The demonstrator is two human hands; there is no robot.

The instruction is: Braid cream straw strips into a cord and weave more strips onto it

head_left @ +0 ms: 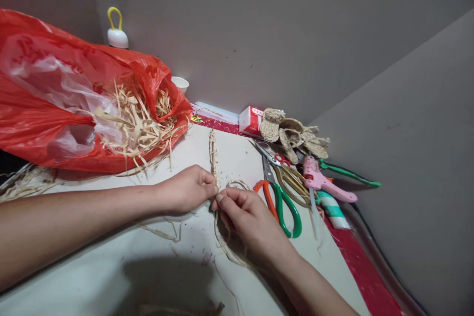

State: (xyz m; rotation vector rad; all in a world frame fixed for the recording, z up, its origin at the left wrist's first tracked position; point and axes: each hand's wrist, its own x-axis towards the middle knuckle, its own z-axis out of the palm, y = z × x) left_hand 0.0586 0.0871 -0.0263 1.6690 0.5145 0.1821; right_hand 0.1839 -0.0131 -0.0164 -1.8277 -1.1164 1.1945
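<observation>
My left hand [192,188] pinches the lower end of a narrow strip of twisted natural straw [212,150], which points away from me over the white table top [177,252]. Right against it, thumb and fingers of my right hand [244,212] are closed at the same spot on the straw. Loose straw strands [221,244] trail from between the fingers toward me, and a loop of straw [239,183] curves behind my right hand. The exact point where the fingertips meet hides what lies between them.
A red plastic bag [48,143] full of straw strips [138,126] lies at the left. On the right are scissors with orange and green handles [285,207], a pink glue gun [326,185], woven straw pieces [291,133] and a red-white box [250,121]. Grey walls [259,34] stand behind.
</observation>
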